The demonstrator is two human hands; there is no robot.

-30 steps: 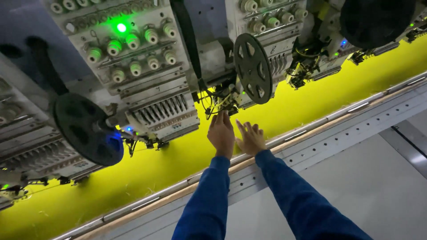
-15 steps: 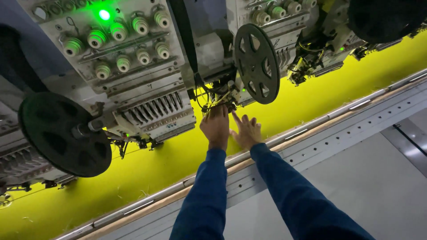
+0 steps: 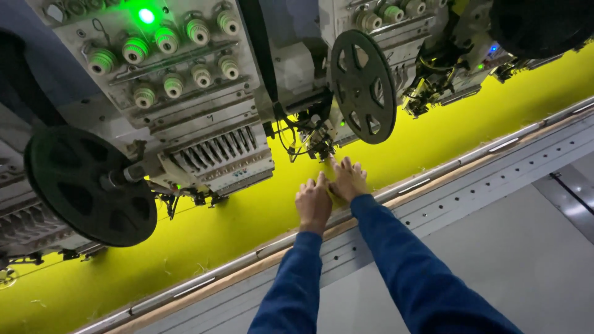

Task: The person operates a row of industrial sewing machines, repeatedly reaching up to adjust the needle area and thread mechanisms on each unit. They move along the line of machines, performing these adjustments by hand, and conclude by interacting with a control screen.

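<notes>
My left hand (image 3: 313, 203) lies knuckles up on the bright yellow-green fabric (image 3: 247, 216), fingers curled, just below an embroidery head. My right hand (image 3: 348, 179) rests beside it, touching it, fingers spread flat on the same cloth and reaching toward the needle and wire cluster (image 3: 315, 145). Both arms wear blue sleeves. Neither hand holds a separate object that I can see. A black spoked reel (image 3: 362, 86) hangs just above the right hand.
A grey embroidery head with tension knobs and a green light (image 3: 146, 15) fills the upper left. A large black reel (image 3: 90, 185) hangs at left. A metal frame rail (image 3: 433, 179) runs diagonally along the fabric's edge, with a grey table surface (image 3: 526, 247) below.
Both hands have drawn back from the needle area toward the fabric's near edge and now lie lower on the cloth. The view has shifted so the machine heads sit further right.
</notes>
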